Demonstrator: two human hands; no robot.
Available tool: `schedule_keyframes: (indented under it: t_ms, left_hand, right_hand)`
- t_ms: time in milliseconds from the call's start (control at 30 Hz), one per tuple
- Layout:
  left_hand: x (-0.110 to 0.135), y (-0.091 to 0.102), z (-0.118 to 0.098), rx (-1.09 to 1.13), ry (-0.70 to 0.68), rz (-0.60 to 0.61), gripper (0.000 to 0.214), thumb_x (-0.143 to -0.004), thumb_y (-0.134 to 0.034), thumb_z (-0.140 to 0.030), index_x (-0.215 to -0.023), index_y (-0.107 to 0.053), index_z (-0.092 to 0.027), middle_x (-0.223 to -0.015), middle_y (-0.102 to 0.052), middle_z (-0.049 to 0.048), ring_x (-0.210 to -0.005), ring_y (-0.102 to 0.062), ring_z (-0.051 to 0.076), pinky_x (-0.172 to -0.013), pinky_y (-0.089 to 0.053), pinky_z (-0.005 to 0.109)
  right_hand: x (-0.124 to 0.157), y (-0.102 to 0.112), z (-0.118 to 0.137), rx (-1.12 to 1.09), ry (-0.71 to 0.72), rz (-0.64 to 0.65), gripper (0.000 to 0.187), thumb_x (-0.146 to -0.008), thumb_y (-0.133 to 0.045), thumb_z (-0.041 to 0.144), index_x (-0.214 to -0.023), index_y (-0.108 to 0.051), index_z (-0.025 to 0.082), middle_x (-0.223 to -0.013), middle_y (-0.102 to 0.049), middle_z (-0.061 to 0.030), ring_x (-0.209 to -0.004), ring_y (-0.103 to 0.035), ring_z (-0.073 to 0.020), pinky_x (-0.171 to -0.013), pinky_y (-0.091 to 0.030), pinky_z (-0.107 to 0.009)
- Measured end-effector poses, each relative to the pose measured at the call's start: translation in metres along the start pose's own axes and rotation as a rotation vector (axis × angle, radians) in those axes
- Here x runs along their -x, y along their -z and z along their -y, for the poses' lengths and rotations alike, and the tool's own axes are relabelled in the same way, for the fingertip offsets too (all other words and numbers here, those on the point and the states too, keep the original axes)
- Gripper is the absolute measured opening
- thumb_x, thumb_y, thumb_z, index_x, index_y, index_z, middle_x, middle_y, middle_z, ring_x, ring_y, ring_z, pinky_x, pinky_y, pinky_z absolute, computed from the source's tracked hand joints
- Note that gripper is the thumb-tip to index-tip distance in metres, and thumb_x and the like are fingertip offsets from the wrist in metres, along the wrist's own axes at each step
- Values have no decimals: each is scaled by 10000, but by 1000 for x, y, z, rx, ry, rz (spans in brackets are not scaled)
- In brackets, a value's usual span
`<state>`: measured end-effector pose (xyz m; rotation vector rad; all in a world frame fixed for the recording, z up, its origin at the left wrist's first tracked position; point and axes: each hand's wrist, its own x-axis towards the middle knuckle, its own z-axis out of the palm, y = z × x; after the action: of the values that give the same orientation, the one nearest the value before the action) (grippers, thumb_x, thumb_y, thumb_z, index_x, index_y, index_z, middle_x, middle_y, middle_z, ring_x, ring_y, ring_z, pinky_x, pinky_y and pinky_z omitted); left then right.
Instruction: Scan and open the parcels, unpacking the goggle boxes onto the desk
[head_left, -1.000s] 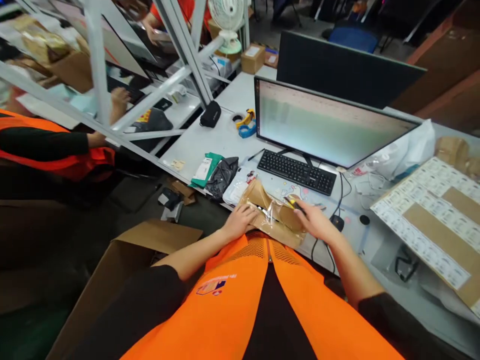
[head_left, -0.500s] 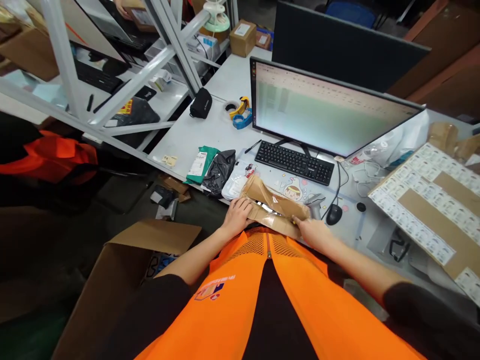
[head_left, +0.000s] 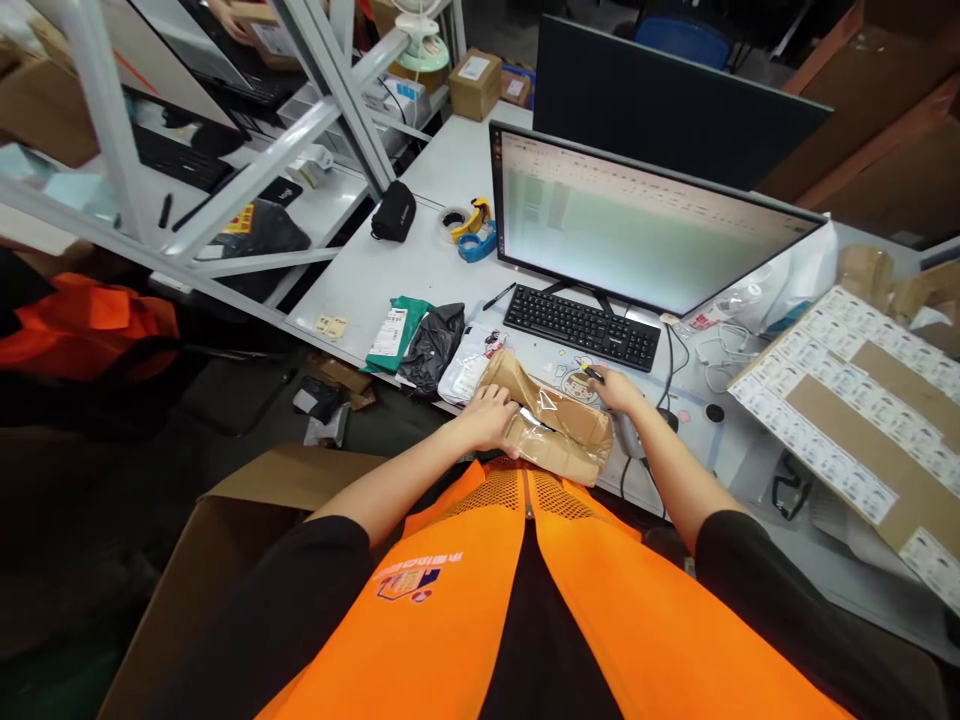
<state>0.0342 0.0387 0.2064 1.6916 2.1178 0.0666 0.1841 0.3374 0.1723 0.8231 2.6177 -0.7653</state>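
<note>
A crumpled brown paper parcel (head_left: 564, 428) with clear tape lies at the desk's near edge, in front of my orange vest. My left hand (head_left: 491, 415) grips its left end, fingers curled over the paper. My right hand (head_left: 619, 390) is closed round a grey handheld barcode scanner (head_left: 627, 436). The scanner's yellow-marked head pokes out by my fingers, just above the parcel's right end. Right behind both hands is the black keyboard (head_left: 581, 328).
A lit monitor (head_left: 637, 225) stands behind the keyboard. Green (head_left: 394, 335), black (head_left: 433, 345) and white (head_left: 463, 368) mail bags lie left of the parcel. A cardboard sheet of labels (head_left: 855, 420) lies right, an open carton (head_left: 247, 540) on the floor left, tape dispensers (head_left: 472, 230) further back.
My right hand left the parcel's right end, took up the scanner that lay on the desk, and now holds it over the parcel. My left hand stayed on the parcel.
</note>
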Motion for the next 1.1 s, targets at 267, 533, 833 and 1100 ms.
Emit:
schedule_keyframes:
  t_ms: [267, 533, 833, 1100]
  left_hand:
    - [31, 10, -28, -51, -26, -319, 501, -814, -951, -450, -1045, -595, -184, -1059, -697, 94, -1069, -616, 314, -1039, -396, 442]
    - [71, -23, -28, -27, -204, -753, 185, -1067, -675, -283, -910, -604, -217, -929, -776, 25, -999, -696, 237, -972, -392, 417]
    - [85, -14, -34, 22, -194, -619, 186, -1091, -611, -229, -906, -615, -208, -855, -747, 17, -892, -698, 199, -883, -428, 378]
    - [83, -8, -36, 26, -133, -524, 234, -1091, -569, -217, -860, -603, -213, -833, -706, 36, -856, -665, 218, -822, -438, 369]
  right_hand:
    - [21, 1, -1, -247, 103, -205, 470, -1024, -543, 373, -1411, -712, 166, -1395, -747, -144, -1274, -709, -318, -1153, -522, -472]
    - [75, -7, -27, -442, -66, -104, 509, -1049, -480, 420, -1456, -677, 185, -1097, -819, -97, -745, -757, -239, -883, -624, -422]
    - [4, -31, -17, -170, -162, 17, 556, -979, -613, 218, -1528, -636, 135, -1475, -698, -170, -1366, -667, -320, -1186, -484, -429]
    - [61, -22, 47, -97, 223, -204, 646, -1044, -579, 512, -1614, -531, 212, -1555, -621, -163, -1411, -601, -335, -1175, -492, -483]
